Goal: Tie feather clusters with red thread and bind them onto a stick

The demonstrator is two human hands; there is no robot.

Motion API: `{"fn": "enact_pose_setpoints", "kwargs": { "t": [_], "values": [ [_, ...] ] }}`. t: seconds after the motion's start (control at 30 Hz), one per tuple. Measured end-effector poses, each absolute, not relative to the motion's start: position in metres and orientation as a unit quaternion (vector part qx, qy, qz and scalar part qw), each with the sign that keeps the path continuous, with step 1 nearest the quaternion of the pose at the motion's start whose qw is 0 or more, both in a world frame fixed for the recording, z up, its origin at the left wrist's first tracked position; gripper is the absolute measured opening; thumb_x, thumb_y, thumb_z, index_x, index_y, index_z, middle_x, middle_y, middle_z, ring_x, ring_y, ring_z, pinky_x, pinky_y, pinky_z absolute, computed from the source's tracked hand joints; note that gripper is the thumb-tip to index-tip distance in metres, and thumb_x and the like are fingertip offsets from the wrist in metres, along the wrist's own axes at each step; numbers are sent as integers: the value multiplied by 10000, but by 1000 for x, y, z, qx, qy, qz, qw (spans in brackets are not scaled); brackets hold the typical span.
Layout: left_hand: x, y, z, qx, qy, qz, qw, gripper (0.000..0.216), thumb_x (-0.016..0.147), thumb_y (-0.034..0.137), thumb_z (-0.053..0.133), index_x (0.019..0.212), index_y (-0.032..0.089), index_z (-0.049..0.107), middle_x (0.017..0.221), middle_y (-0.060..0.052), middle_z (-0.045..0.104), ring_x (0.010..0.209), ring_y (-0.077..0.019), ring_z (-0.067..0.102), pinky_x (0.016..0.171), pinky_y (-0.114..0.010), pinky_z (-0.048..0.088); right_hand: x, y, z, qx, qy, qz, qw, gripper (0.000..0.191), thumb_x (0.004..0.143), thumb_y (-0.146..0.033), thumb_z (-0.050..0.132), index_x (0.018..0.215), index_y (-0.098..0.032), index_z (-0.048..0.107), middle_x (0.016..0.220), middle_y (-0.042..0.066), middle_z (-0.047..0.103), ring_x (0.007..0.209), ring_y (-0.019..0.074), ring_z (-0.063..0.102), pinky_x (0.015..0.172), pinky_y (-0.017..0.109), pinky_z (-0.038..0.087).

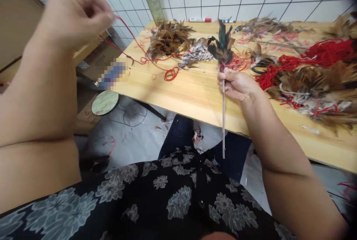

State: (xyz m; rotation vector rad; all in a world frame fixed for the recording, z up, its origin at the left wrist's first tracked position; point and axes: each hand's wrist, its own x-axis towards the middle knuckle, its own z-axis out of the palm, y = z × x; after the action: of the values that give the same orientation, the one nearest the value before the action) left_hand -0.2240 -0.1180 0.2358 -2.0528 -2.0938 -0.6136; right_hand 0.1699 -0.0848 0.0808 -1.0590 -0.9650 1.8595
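Note:
My left hand is raised at the upper left, its fingers pinched on a red string. From there the string drops to the table, where it lies in loose loops. Over the table's front part, my right hand grips a thin stick just below a tuft of dark feathers at its top. The stick stands nearly upright, its lower end hanging past the table edge. Some red string shows around the base of the feathers. Pale fluffy feathers lie left of the tuft.
Brown feathers are heaped at the back left beside a clear bottle. A red marker lies by the tiled wall. Red string bundles and more feathers cover the right side. A round stool stands left of the table.

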Motion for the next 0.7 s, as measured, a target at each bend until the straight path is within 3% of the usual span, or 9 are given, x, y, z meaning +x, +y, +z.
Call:
{"fn": "enact_pose_setpoints", "kwargs": {
  "t": [0.07,0.1,0.2,0.27,0.33,0.4,0.53,0.63,0.7],
  "values": [
    [-189,-134,226,-719,-678,-141,66,272,1028,254,696,1185,100,856,899,4,665,994,-227,724,1097,-513,580,171,-87,85,-406,-377,726,407,466,913,8,756,816,-242,374,722,-60,444,628,78,447,540,188,276],
    [-169,-139,219,-747,-651,-111,71,179,1010,144,726,1117,107,864,899,-1,684,1002,-216,707,1135,-474,566,170,-88,88,-402,-371,724,421,453,922,21,738,805,-236,383,732,-52,468,673,84,503,561,182,320],
    [-109,-139,195,-787,-603,-127,-21,154,1036,46,759,966,170,820,1050,-72,780,1173,-293,723,1238,-454,512,166,-95,97,-385,-353,729,443,418,999,37,639,753,-210,408,806,-6,571,870,96,670,634,157,404],
    [-74,-131,180,-770,-582,-204,-164,259,942,-38,811,822,186,759,979,-84,747,1258,-344,729,1169,-408,546,160,-99,103,-361,-363,741,435,429,1026,-4,667,742,-204,415,858,14,621,959,114,715,653,147,421],
    [-46,-121,170,-735,-559,-263,-279,311,916,-77,810,762,182,728,939,-79,705,1394,-387,697,1097,-379,561,154,-103,106,-335,-383,750,423,443,1010,-49,744,759,-208,416,847,-3,609,920,116,695,659,149,445],
    [-27,-113,168,-723,-545,-284,-314,353,879,-122,809,731,182,706,906,-68,683,1433,-405,678,1097,-378,550,151,-104,109,-322,-389,757,414,425,1022,-71,746,777,-212,428,807,-32,553,832,99,643,667,157,473],
    [-32,-96,182,-785,-541,-260,-154,332,901,-148,785,834,171,724,994,-70,755,1294,-358,738,1222,-435,495,158,-100,115,-330,-376,783,369,429,1148,-122,598,761,-202,429,803,-29,555,754,68,608,634,143,440],
    [-98,-70,194,-786,-582,-207,32,146,1099,35,681,1169,112,783,1232,-79,800,1353,-360,764,1218,-480,523,174,-92,115,-343,-366,788,357,478,1212,-120,418,740,-195,412,769,-33,539,677,33,556,610,125,396],
    [-167,-51,193,-753,-608,-220,127,313,1121,139,596,1334,27,797,1258,-73,784,1413,-404,755,1230,-520,545,185,-83,111,-339,-369,785,365,466,1203,-110,425,745,-198,407,746,-44,514,639,28,511,615,130,410]
  ]
}}
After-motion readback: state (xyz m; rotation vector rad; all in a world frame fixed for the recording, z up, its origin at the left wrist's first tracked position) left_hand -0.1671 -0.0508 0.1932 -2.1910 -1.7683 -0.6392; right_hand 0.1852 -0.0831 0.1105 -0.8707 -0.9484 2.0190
